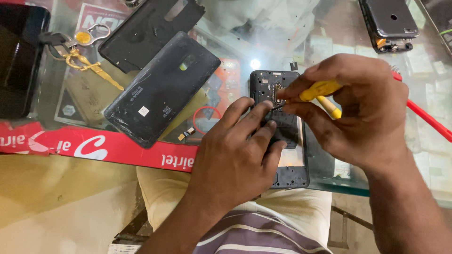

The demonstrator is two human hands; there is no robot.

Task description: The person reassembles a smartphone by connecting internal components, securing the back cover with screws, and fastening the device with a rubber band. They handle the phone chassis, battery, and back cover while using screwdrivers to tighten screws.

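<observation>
Two bare hands are working over a black phone frame that is lying at the near edge of a glass counter, its lower end reaching just past the rim above the person's lap. The left hand is pressing down on the frame with its fingers spread narrowly, the fingertips resting beside the camera cut-out near the frame's upper end. The right hand is closing around a yellow-handled tool, pinching it between thumb and forefinger, with the tip meeting the frame at that same cut-out. A red strip is showing past the right hand, running off toward the right edge. Lying well to the left of the frame are two black back covers, one partly overlapping the other. A gold-coloured key ring with a bottle opener is sitting near the far left corner, beside a dark phone. Another opened phone body is resting at the far right of the counter. A red banner is running along the counter's front edge
</observation>
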